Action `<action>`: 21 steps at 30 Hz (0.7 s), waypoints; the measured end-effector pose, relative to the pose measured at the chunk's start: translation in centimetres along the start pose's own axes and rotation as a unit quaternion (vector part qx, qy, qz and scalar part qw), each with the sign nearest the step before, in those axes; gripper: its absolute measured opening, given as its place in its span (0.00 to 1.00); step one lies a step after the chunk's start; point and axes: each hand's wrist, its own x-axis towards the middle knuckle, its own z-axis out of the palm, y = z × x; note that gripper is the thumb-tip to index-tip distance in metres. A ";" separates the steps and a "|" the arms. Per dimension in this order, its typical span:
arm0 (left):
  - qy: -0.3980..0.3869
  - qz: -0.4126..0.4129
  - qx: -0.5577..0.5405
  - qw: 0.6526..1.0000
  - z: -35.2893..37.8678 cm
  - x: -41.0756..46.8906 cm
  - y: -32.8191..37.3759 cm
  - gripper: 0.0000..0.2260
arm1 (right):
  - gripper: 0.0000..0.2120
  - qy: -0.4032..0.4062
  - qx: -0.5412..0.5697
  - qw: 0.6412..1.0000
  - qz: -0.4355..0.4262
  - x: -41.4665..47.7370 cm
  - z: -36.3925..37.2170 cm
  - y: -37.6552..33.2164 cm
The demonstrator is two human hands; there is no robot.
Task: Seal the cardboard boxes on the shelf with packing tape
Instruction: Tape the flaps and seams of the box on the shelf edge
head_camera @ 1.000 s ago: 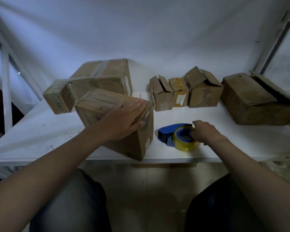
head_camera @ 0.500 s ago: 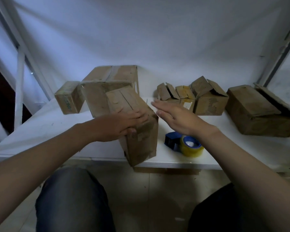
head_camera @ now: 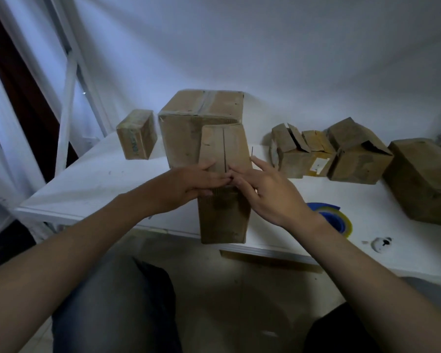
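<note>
A tall narrow cardboard box (head_camera: 223, 215) stands upright at the front edge of the white shelf (head_camera: 99, 179), its two top flaps meeting in a dark seam. My left hand (head_camera: 194, 183) lies flat on the left flap, fingers straight. My right hand (head_camera: 267, 189) presses the right flap with spread fingers, and the fingertips of both hands meet at the seam. A blue tape dispenser with a yellowish roll (head_camera: 335, 219) lies on the shelf right of the box, partly behind my right wrist.
Behind the box stands a large taped box (head_camera: 189, 128), with a small closed box (head_camera: 136, 137) to its left. Three small boxes with raised flaps (head_camera: 326, 154) and a large box (head_camera: 423, 179) line the right. White metal uprights stand at the left.
The box has been turned upright and square to me. My right hand left the tape dispenser and came onto the box top beside my left hand.
</note>
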 end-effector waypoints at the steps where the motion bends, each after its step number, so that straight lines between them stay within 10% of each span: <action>1: 0.006 -0.011 -0.034 0.999 0.4 -0.1 -0.1 0.24 | 0.22 0.014 0.000 1.000 0.003 -0.4 0.3 -0.1; 9: 0.213 -0.119 -0.182 0.953 2.4 1.4 2.4 0.10 | 0.24 0.147 -0.033 0.988 0.012 -0.3 2.1 -0.1; 21: 0.214 -0.059 -0.058 0.973 5.2 1.0 1.1 0.29 | 0.22 0.177 0.004 0.984 0.007 -0.3 3.5 0.3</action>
